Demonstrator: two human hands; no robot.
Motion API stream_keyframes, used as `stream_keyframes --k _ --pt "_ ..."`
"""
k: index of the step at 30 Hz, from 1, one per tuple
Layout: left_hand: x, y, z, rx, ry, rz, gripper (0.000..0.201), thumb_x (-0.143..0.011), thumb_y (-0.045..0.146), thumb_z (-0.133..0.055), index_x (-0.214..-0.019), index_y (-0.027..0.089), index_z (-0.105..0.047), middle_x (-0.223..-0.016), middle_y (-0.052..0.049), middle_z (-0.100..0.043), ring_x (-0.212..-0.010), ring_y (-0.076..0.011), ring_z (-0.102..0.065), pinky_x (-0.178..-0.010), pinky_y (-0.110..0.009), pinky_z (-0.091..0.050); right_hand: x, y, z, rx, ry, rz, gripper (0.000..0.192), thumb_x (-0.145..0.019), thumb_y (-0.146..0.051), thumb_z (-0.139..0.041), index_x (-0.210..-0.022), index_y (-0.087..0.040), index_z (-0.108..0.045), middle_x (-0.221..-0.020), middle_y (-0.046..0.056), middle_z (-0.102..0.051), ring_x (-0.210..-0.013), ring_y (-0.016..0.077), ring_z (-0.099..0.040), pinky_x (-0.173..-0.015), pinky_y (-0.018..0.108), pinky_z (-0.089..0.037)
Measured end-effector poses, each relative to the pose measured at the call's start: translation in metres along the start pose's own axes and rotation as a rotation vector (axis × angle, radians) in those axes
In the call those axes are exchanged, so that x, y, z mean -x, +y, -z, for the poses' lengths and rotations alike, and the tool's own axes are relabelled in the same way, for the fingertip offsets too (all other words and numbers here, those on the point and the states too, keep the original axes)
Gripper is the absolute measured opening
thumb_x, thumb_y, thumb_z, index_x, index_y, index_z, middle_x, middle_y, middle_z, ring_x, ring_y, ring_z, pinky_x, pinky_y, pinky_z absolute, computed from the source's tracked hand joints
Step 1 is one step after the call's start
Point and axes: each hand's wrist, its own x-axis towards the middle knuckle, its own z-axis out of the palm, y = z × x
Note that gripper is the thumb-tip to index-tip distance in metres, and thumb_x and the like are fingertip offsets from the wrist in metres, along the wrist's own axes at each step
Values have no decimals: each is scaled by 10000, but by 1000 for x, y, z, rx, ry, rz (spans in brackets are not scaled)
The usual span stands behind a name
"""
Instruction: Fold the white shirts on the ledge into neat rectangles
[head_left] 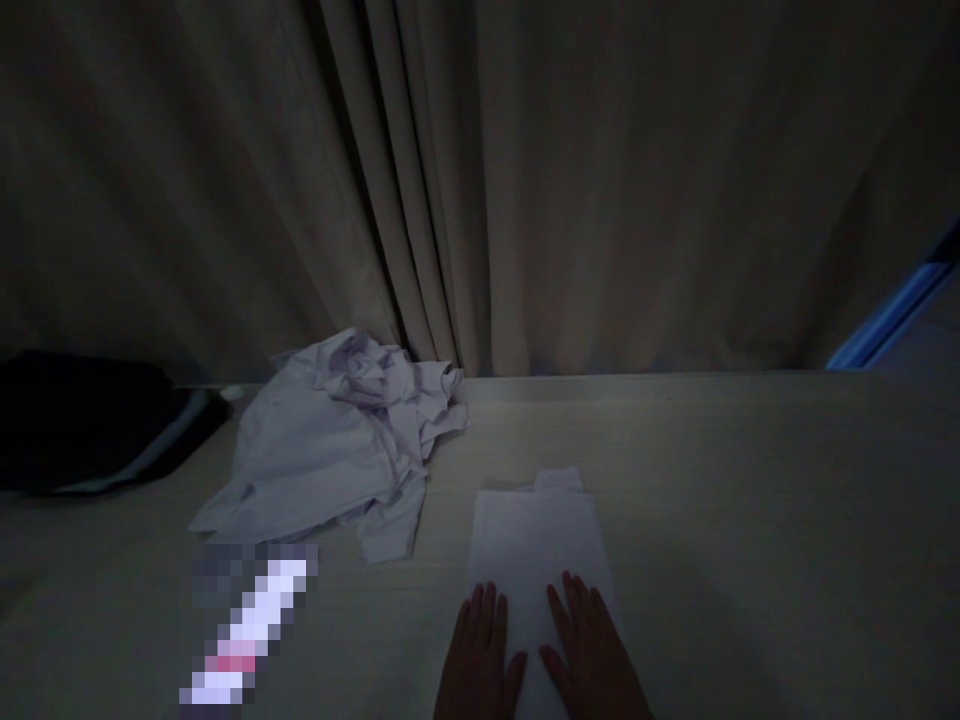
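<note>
A white garment folded into a narrow flat panel lies on the pale wooden surface, with a small piece of cloth sticking out past its far edge. My left hand rests flat on its left side, fingers stretched forward. On the right side of the panel lies my right hand, palm down with the fingers spread a little. Both thumbs point inward, a small gap between them. The near end of the cloth runs out of view at the bottom.
A crumpled white shirt lies to the left, its sleeve toward me. Further left is a dark folded item with a light stripe. A pixelated bright patch covers something front left. Beige curtains hang behind; a blue strip shows far right.
</note>
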Motion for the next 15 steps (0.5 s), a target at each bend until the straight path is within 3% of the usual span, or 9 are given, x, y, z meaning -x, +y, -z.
stream_keyframes --k 6,11,13,15 --pt "0 1 -8 -2 11 14 626 -827 440 -500 -1361 137 -380 -1391 -128 -473 -1296 -264 -416 -1000 -387 -403 8 3 -17 2 5 -3 632 -888 -469 -439 -1440 -275 -201 -1475 99 -272 -1334 303 -301 -1030 522 -394" --pt "-1 4 -8 104 -67 44 605 -845 414 -479 -1383 171 -343 -1418 -112 -443 -1311 -256 -397 -1008 -400 -415 9 1 2 -63 63 -7 613 -889 -415 -456 -1438 -260 -231 -1476 86 -309 -1340 280 -305 -1033 487 -403" --pt "3 2 -3 218 -114 136 554 -863 383 -453 -1375 198 -355 -1425 -100 -436 -1323 -256 -379 -1022 -430 -408 20 5 16 -119 116 -53 590 -885 -375 -468 -1426 -256 -262 -1467 84 -336 -1332 271 -324 -1022 465 -415" --pt "15 -4 7 380 -148 369 503 -876 386 -403 -1336 181 -411 -1411 -116 -451 -1323 -264 -376 -1041 -465 -387 43 13 30 -182 187 -120 565 -868 -356 -491 -1392 -244 -313 -1420 99 -407 -1292 277 -385 -1000 462 -428"
